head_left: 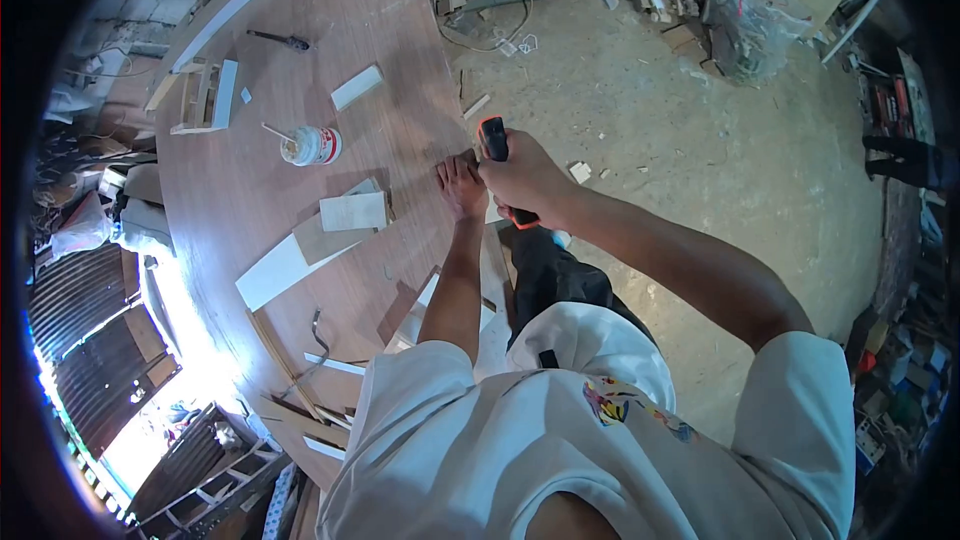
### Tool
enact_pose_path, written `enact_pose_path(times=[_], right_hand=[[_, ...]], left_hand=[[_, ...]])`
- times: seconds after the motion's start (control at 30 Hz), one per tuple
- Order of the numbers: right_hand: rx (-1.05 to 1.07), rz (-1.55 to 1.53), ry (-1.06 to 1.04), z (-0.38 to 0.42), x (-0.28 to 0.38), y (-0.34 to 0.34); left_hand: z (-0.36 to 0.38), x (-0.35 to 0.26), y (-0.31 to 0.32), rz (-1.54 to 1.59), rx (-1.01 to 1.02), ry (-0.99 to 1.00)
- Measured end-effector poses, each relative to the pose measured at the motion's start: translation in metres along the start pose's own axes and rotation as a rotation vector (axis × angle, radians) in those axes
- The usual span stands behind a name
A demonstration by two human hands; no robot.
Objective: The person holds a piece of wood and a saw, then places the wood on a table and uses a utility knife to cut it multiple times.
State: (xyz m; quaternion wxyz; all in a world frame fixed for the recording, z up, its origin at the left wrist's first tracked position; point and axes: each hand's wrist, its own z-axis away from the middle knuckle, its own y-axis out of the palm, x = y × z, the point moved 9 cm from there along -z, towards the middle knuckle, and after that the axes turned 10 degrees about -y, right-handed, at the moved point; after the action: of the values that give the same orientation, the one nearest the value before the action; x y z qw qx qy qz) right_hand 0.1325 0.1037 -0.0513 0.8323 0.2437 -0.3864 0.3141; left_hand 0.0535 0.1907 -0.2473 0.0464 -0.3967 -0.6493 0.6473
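My right hand (pixel 522 175) is closed around the handle of a black-and-orange tool (pixel 493 138), held at the table's right edge. The tool's working end is hidden, so its kind does not show. My left hand (pixel 461 182) lies at the edge beside it, palm down, fingers stretched out and pressing on the surface. Whether a thin piece lies under the left fingers, I cannot make out. Left of that hand, a small white-faced board (pixel 354 212) rests on a longer white board (pixel 285 272).
On the brown table (pixel 240 210) stand a white tub (pixel 323 146) with a stick in it and a small wooden frame (pixel 222 97). A loose white block (pixel 357 87) and a dark tool (pixel 278 40) lie farther up. Wood scraps (pixel 580 172) litter the floor; a plastic bag (pixel 750 20) stands beyond.
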Motion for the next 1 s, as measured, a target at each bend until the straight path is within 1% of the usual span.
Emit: enact_pose_path(times=[0.03,0.07,0.1,0.13,0.17,0.2,0.33,0.4,0.43,0.5,0.53,0.6,0.63,0.7,0.73,0.77,0.8,0.83,0.9,0.93,1.0], right_hand=[[0.000,-0.015,0.000,-0.020,-0.027,0.001],[-0.024,0.039,-0.052,-0.061,-0.068,-0.006],[-0.042,0.097,-0.102,-0.091,-0.089,-0.009],[-0.032,0.104,-0.117,-0.109,-0.085,-0.005],[-0.040,0.162,-0.067,-0.118,-0.091,-0.001],[-0.057,0.213,-0.009,-0.116,-0.095,0.001],[-0.060,0.158,-0.031,-0.098,-0.075,0.001],[0.017,0.130,-0.043,-0.081,-0.060,0.005],[0.011,0.135,-0.053,-0.075,-0.050,0.003],[0.009,0.011,-0.032,-0.053,-0.043,0.002],[0.008,0.015,-0.031,-0.044,-0.039,-0.001],[0.083,-0.018,-0.072,-0.026,-0.030,0.002],[0.083,-0.017,-0.076,-0.019,-0.028,0.001],[-0.050,0.006,-0.049,-0.007,-0.030,-0.009],[-0.045,0.011,-0.045,-0.006,-0.030,-0.009],[-0.032,-0.003,-0.038,-0.003,-0.030,-0.007],[-0.016,-0.016,-0.035,-0.003,-0.030,-0.004],[-0.009,-0.015,-0.032,-0.013,-0.043,-0.003],[-0.085,0.300,-0.273,-0.046,-0.065,-0.008],[-0.083,0.297,-0.278,-0.064,-0.081,-0.010],[-0.029,0.003,-0.196,-0.094,-0.103,-0.007]], left_hand=[[0.002,0.001,-0.004,-0.010,0.004,0.010],[0.002,-0.005,-0.009,-0.008,-0.011,0.023],[0.002,-0.010,-0.012,-0.007,-0.030,0.030],[-0.005,-0.010,-0.011,-0.007,-0.048,0.028],[-0.004,-0.007,-0.008,0.005,-0.026,0.028],[0.002,-0.005,-0.007,0.017,0.009,0.033],[0.003,-0.004,-0.005,0.025,0.007,0.047],[0.004,-0.002,-0.007,0.019,-0.069,0.060],[-0.002,-0.006,-0.009,0.028,-0.077,0.065],[0.001,-0.007,-0.012,0.039,-0.052,0.047],[0.002,-0.006,-0.009,0.042,-0.052,0.044],[-0.002,-0.003,-0.008,-0.007,-0.092,0.018],[-0.004,-0.004,-0.007,-0.006,-0.096,0.020],[0.000,-0.007,-0.008,0.001,-0.103,0.050],[-0.001,-0.006,-0.007,0.001,-0.103,0.042],[0.001,-0.008,-0.010,-0.011,-0.139,0.076],[0.002,-0.012,-0.015,-0.023,-0.180,0.111],[0.002,-0.012,-0.016,-0.028,-0.181,0.105],[0.002,-0.009,-0.010,-0.005,-0.062,0.065],[0.002,-0.010,-0.013,-0.008,-0.065,0.068],[0.001,-0.010,-0.011,-0.027,0.014,0.021]])
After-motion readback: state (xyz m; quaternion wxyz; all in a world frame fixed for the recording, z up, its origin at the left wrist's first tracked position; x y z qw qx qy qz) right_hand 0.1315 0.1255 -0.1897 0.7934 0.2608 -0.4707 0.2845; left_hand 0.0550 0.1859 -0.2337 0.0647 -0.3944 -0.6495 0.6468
